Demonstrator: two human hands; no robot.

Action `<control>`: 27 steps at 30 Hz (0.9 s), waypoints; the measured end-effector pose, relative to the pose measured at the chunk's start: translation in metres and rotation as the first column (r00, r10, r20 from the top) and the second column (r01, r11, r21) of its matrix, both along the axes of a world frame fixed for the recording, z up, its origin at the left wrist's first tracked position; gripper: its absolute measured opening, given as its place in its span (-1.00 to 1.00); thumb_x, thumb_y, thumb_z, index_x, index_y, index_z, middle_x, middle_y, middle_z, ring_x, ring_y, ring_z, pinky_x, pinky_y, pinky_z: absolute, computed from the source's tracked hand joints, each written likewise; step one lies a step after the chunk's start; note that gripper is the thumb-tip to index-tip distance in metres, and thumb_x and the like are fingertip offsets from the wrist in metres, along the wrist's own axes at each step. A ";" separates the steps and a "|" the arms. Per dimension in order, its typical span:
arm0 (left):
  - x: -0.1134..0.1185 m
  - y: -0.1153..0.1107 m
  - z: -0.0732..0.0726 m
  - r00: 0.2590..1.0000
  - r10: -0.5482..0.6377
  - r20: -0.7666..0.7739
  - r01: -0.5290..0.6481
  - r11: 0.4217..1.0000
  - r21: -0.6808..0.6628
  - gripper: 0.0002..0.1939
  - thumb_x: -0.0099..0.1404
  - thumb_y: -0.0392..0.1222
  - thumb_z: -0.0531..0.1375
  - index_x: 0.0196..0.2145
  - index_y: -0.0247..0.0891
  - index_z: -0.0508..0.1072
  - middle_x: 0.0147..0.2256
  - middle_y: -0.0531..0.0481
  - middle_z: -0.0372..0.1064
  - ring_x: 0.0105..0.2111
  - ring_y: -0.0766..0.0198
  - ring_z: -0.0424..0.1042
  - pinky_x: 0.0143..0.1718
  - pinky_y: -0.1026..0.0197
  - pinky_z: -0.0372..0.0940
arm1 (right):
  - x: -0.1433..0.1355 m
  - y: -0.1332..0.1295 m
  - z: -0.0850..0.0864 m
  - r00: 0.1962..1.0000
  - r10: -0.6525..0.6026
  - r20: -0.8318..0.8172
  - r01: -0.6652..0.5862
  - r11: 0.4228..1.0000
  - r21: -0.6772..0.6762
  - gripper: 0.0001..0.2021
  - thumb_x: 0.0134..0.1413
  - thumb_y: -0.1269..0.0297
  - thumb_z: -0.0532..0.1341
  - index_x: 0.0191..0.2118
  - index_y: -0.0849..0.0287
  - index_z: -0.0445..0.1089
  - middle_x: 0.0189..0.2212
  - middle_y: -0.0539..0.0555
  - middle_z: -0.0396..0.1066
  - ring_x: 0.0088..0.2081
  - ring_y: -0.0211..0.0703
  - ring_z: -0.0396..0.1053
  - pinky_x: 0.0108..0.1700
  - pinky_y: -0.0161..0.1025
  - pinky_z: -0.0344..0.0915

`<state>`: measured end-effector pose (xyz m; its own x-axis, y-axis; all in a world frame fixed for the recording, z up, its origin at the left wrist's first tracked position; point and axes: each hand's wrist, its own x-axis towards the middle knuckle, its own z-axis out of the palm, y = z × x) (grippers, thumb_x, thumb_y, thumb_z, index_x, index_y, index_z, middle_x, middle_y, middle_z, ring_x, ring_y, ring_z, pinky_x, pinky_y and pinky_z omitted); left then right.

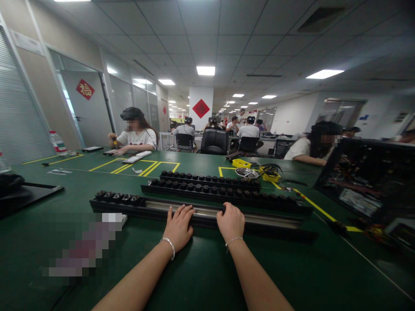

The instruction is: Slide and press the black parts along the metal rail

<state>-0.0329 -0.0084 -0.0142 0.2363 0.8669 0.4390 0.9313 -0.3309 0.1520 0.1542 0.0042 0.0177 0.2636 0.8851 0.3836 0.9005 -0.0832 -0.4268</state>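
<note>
Loose-fingered left hand (179,224) rests, right hand (231,220) curls, grip unclear, on the long black metal-lined rail (206,213) across the green tabletop (201,276); black round-topped parts (121,198) fill only its left end.

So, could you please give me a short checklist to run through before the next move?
1. Left hand on the nearest rail: ok, its fingers lie over the channel.
2. Right hand on the same rail: ok, its fingertips reach the channel.
3. Right hand free of small parts: cannot tell, its curled fingers hide what may be under them.
4. Black pieces along the whole nearest rail: not ok, they stand only at its left end.
5. Those pieces firmly seated: cannot tell from this view.
6. Metal dish away from both hands: ok, it stands beyond them, farther back on the table.
</note>
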 end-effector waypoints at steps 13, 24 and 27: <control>-0.001 0.000 0.000 1.000 -0.009 0.004 0.009 1.000 0.007 -0.45 0.11 -0.31 0.06 0.08 -0.06 0.27 0.15 0.02 0.22 0.20 0.10 0.08 0.25 -0.23 -0.31 | 0.004 0.001 0.001 1.000 0.012 -0.004 -0.012 0.999 -0.034 -0.67 0.05 0.38 0.04 -0.05 0.20 0.34 -0.09 0.15 0.42 -0.01 -0.07 0.29 -0.01 -0.17 0.08; 0.000 0.000 0.001 1.000 -0.005 0.003 0.005 1.000 0.009 -0.45 0.11 -0.30 0.07 0.09 -0.05 0.27 0.15 0.02 0.22 0.20 0.10 0.08 0.25 -0.22 -0.31 | 0.013 0.000 0.004 0.999 0.052 -0.003 -0.052 0.995 -0.080 -0.64 0.06 0.39 0.01 -0.01 0.21 0.33 -0.03 0.17 0.38 0.02 -0.07 0.26 0.00 -0.17 0.10; -0.001 0.001 0.000 1.000 -0.010 0.009 0.010 1.000 0.011 -0.45 0.11 -0.30 0.06 0.09 -0.05 0.26 0.15 0.02 0.23 0.19 0.11 0.08 0.25 -0.21 -0.32 | 0.017 0.000 0.004 0.998 0.056 -0.002 -0.056 0.995 -0.083 -0.63 0.06 0.38 0.01 -0.01 0.22 0.33 -0.02 0.17 0.38 0.02 -0.06 0.26 0.01 -0.16 0.10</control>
<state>-0.0336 -0.0079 -0.0145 0.2408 0.8595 0.4508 0.9267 -0.3418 0.1565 0.1713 0.0045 0.0217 0.2127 0.9273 0.3081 0.9049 -0.0681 -0.4200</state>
